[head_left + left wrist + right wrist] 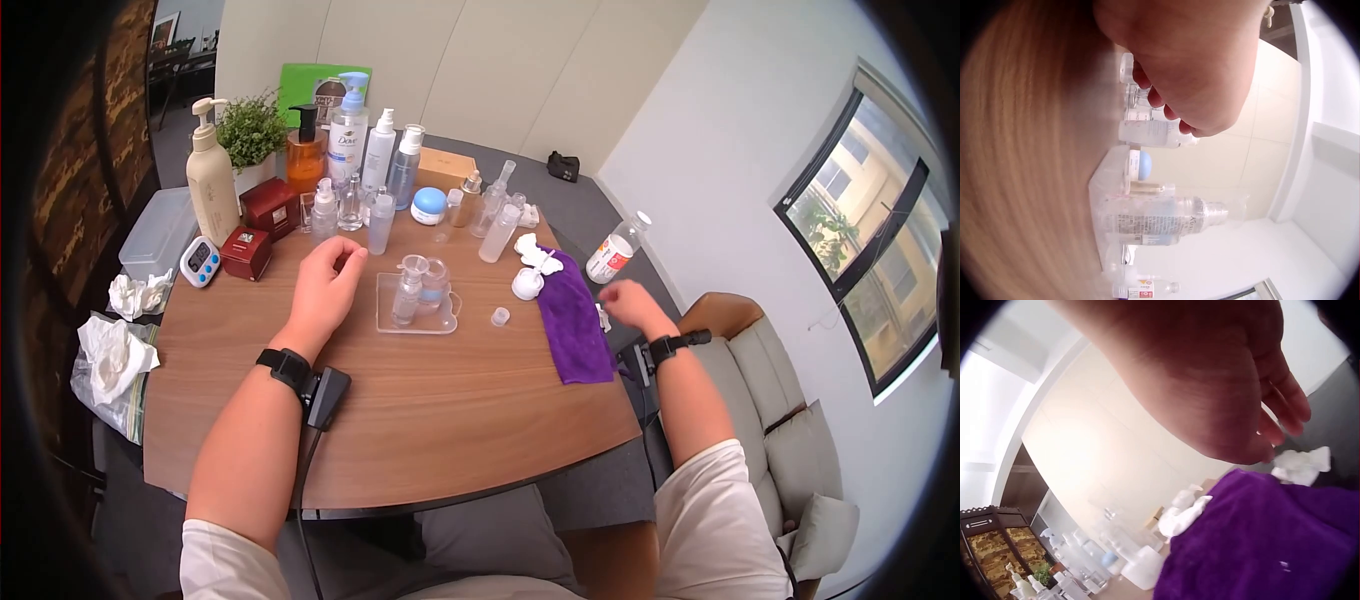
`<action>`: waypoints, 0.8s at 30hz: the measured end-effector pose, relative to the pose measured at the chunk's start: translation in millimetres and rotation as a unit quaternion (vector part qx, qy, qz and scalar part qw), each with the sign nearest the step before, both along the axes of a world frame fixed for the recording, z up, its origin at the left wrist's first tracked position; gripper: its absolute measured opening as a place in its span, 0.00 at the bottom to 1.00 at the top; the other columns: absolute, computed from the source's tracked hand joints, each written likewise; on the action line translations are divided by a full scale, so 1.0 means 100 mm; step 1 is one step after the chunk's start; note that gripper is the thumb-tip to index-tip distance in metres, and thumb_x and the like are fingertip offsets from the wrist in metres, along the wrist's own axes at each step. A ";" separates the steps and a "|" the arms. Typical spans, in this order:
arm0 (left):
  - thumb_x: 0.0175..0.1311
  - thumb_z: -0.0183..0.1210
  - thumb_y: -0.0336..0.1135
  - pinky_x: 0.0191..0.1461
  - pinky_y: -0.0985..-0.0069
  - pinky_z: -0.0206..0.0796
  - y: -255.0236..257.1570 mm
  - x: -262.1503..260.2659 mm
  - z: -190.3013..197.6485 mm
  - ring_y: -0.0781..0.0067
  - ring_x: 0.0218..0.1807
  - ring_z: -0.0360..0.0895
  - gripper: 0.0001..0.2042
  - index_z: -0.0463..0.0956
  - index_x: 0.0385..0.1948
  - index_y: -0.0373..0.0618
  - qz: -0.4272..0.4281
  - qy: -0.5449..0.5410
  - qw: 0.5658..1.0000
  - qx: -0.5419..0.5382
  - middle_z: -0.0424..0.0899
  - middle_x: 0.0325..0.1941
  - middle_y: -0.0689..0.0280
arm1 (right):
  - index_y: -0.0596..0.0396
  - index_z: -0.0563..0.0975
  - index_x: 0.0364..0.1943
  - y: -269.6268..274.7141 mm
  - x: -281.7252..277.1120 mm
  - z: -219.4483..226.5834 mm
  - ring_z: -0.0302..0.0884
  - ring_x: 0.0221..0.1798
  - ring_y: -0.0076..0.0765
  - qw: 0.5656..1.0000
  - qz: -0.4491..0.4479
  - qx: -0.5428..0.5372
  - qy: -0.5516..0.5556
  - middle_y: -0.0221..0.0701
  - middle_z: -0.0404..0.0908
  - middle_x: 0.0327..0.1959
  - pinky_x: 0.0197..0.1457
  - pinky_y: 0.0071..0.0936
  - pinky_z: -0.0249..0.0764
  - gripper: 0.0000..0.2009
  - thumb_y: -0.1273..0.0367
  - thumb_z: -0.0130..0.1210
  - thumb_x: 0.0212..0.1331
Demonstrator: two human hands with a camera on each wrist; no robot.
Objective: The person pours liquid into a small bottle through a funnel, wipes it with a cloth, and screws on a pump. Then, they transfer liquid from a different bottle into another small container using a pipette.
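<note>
My left hand (328, 285) is over the table's left half with loosely bent fingers and nothing in them. Beside it, a clear tray (430, 325) carries a clear pump bottle (405, 298) and a rounded clear container (433, 280). In the left wrist view the bottle (1154, 219) shows printed text on its side. My right hand (642, 305) hangs above the table's right edge, fingers relaxed, nothing held. Below it lie a purple cloth (1254, 537) and a crumpled white tissue (1300, 465). A small clear cap (500, 316) sits between tray and cloth.
Pump bottles, including a beige one (211, 180), line the back with a blue-lidded jar (428, 205). Red boxes (246, 253) and a timer (200, 262) stand at left, near tissues (115, 355). A labelled bottle (612, 255) stands at the right edge; white tissue (535, 255) touches the cloth.
</note>
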State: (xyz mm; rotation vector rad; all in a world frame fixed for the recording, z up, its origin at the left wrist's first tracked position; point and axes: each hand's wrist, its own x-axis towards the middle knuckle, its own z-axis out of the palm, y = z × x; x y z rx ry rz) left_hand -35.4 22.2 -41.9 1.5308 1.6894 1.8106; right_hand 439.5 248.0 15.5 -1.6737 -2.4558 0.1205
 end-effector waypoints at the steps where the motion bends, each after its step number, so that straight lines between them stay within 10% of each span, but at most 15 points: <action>1: 0.76 0.61 0.35 0.39 0.78 0.63 0.01 0.00 0.00 0.83 0.33 0.67 0.09 0.79 0.38 0.37 -0.002 0.007 1.000 0.002 0.74 0.29 0.74 | 0.59 0.88 0.45 -0.03 0.09 -0.10 0.88 0.35 0.38 0.999 0.012 -0.032 -0.016 0.40 0.90 0.35 0.44 0.35 0.83 0.13 0.67 0.66 0.60; 8: 0.75 0.61 0.35 0.40 0.73 0.68 -0.02 0.01 0.03 0.76 0.33 0.72 0.10 0.80 0.38 0.35 0.004 0.002 1.000 0.005 0.79 0.29 0.65 | 0.61 0.88 0.35 -0.36 0.22 -0.25 0.82 0.20 0.32 0.995 -0.033 -0.035 0.092 0.38 0.86 0.23 0.29 0.30 0.79 0.08 0.72 0.66 0.53; 17: 0.73 0.62 0.35 0.42 0.70 0.70 -0.04 0.04 0.02 0.70 0.34 0.75 0.11 0.80 0.39 0.34 -0.002 -0.010 1.000 0.027 0.81 0.32 0.60 | 0.58 0.88 0.28 -0.54 0.48 -0.21 0.88 0.41 0.57 0.988 0.007 0.054 -0.148 0.49 0.88 0.34 0.50 0.47 0.84 0.07 0.71 0.62 0.50; 21: 0.73 0.62 0.36 0.42 0.70 0.70 -0.04 0.04 0.03 0.70 0.34 0.76 0.11 0.81 0.39 0.34 -0.007 -0.005 1.000 0.022 0.81 0.33 0.60 | 0.58 0.88 0.31 -1.01 0.23 0.11 0.88 0.40 0.58 0.990 -0.043 0.121 -0.055 0.49 0.88 0.34 0.49 0.47 0.84 0.07 0.72 0.62 0.52; 24: 0.73 0.62 0.36 0.42 0.70 0.71 -0.03 0.05 0.02 0.70 0.34 0.76 0.11 0.81 0.39 0.34 -0.009 -0.001 1.000 0.020 0.82 0.33 0.60 | 0.60 0.86 0.33 -1.54 -0.22 0.21 0.86 0.37 0.56 0.986 0.085 0.108 0.097 0.46 0.86 0.34 0.46 0.45 0.83 0.06 0.74 0.62 0.53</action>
